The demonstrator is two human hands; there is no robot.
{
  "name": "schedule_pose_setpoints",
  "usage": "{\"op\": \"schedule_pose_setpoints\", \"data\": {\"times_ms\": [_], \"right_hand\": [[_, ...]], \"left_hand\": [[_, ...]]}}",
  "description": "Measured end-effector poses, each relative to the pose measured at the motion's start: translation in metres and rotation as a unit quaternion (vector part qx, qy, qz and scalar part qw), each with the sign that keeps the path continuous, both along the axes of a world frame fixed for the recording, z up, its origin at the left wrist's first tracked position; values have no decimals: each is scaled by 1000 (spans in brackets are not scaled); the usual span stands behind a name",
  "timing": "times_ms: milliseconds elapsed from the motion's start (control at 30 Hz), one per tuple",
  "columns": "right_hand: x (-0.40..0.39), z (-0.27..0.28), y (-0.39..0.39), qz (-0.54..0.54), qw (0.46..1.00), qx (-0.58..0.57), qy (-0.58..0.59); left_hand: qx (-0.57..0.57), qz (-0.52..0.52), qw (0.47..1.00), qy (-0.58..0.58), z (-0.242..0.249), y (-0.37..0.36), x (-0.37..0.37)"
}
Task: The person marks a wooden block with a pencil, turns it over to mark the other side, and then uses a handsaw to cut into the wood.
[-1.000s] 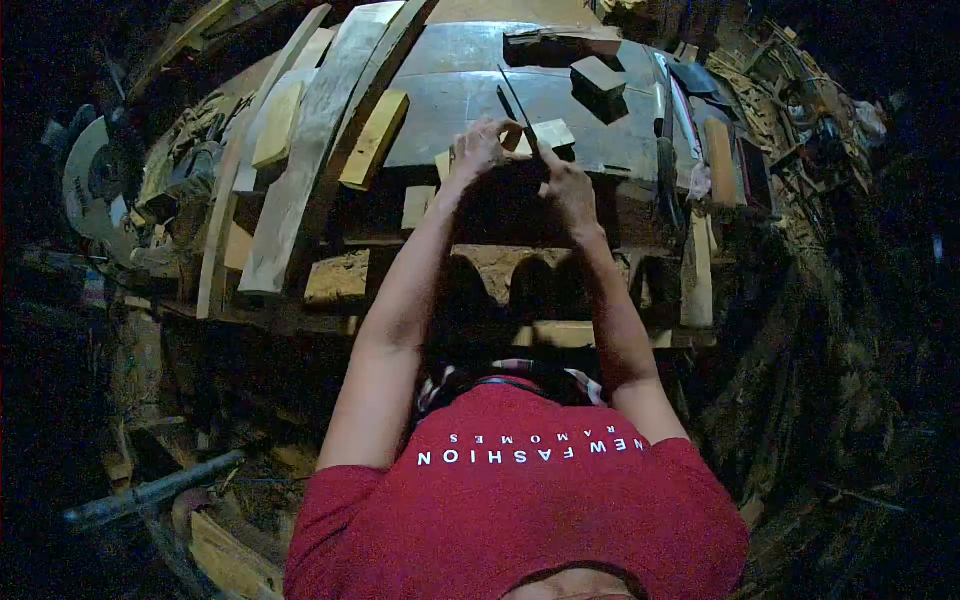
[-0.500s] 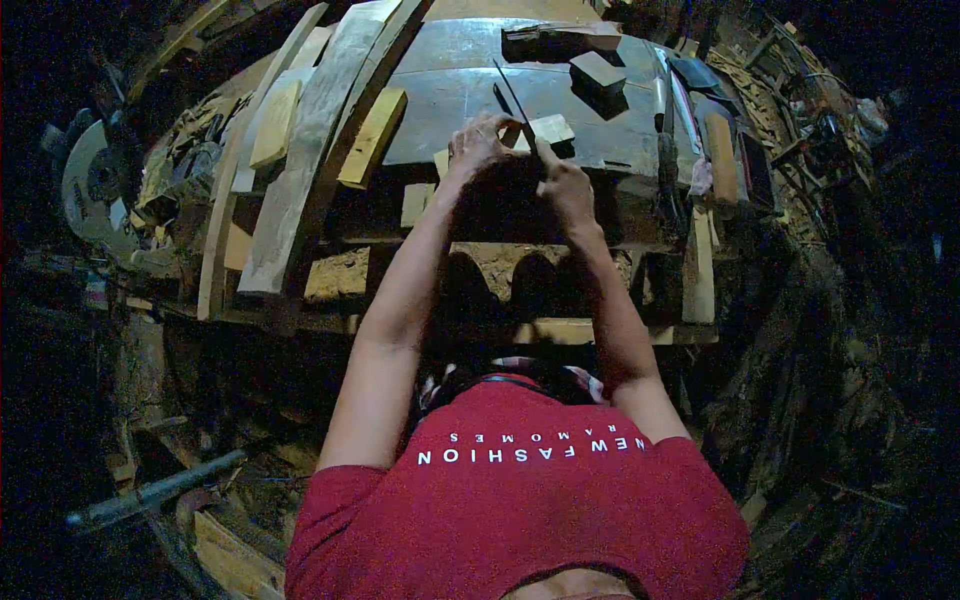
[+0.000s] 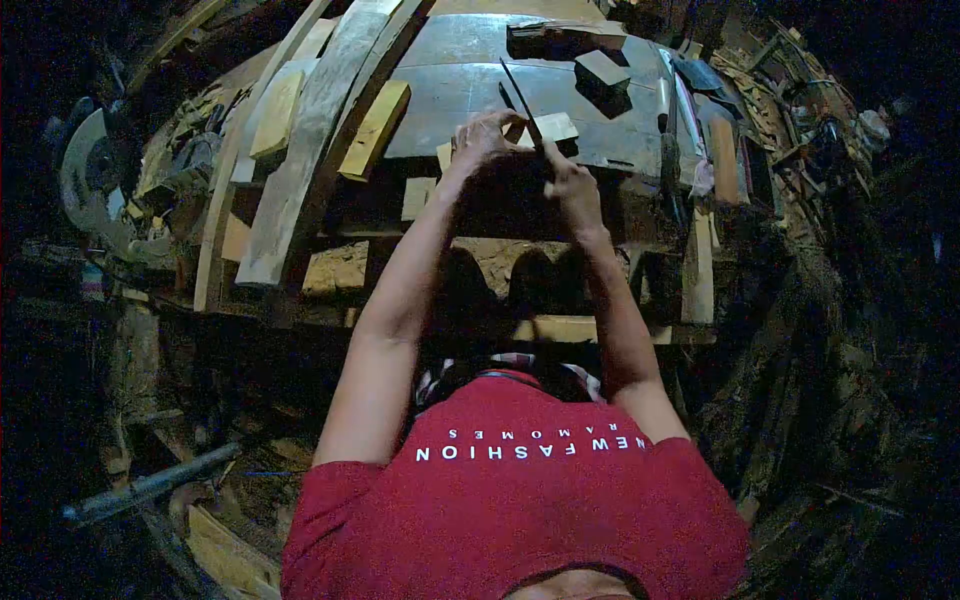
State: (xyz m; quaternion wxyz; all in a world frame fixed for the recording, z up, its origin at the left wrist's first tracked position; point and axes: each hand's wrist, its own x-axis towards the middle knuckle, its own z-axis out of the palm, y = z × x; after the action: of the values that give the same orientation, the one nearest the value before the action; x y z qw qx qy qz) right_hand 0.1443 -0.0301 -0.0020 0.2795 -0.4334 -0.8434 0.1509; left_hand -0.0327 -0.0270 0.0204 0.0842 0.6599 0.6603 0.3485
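My right hand [image 3: 573, 188] is closed round the near end of a long, thin, dark tool [image 3: 521, 95], narrow like a file or blade; its exact kind is not clear. The tool points away from me over the worktable. My left hand [image 3: 486, 138] is beside it with curled fingers, thumb side toward the tool. Whatever is in these fingers is too dark and small to make out. A pale wood block [image 3: 556, 128] lies just beyond my right hand. Near my left wrist is another small pale block [image 3: 417, 198].
The worktable [image 3: 440, 95] has a smooth grey top. Long planks [image 3: 330, 140] and a yellowish block [image 3: 376, 130] lie on its left. A square block [image 3: 602, 70] and a dark wood piece [image 3: 565, 42] lie farther back. A circular saw blade [image 3: 88, 180] is at far left.
The whole view has shifted slightly. Both hands stay close together in nearly the same place, and the dark tool keeps about the same slant.
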Motion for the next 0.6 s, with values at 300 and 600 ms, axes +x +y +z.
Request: {"op": "schedule_pose_setpoints", "data": {"times_ms": [300, 600], "right_hand": [[16, 21, -35, 17, 997, -29, 73], [-14, 21, 6, 4, 1000, 12, -1]], "left_hand": [[-21, 10, 999, 41, 4, -1, -5], [32, -45, 998, 23, -10, 8, -10]]}}
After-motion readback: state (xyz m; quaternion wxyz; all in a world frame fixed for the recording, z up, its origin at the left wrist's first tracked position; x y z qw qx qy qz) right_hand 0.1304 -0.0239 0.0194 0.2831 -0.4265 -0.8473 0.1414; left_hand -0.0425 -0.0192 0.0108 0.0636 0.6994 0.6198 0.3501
